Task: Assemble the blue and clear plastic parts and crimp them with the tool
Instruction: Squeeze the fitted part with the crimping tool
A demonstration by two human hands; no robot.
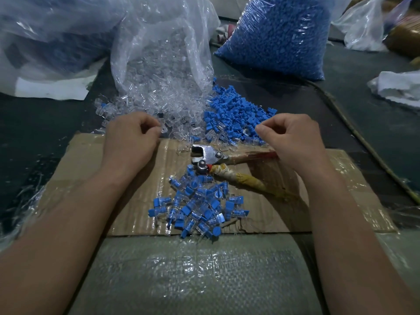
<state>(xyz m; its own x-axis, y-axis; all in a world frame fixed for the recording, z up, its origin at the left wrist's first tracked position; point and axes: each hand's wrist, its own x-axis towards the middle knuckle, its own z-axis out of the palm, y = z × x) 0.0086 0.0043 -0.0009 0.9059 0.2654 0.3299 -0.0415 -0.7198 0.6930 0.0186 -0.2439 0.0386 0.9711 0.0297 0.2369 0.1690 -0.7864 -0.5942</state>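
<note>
My left hand (131,137) is at the near edge of the pile of clear plastic parts (159,98); its curled thumb and forefinger pinch a clear part (163,129). My right hand (293,139) hovers by the pile of loose blue parts (229,110) with its fingers curled, and I see nothing in it. The crimping tool (211,158) lies on the cardboard (91,151) between my hands, metal jaws to the left. Its red handle runs under my right hand and its yellow taped handle (247,180) points toward me. A heap of assembled blue-and-clear pieces (197,208) lies in front of the tool.
The clear parts spill out of an open transparent bag (159,42). A full bag of blue parts (279,35) stands at the back right. More plastic bags lie at the back left and far right. A woven sack under plastic film (193,273) covers the near edge.
</note>
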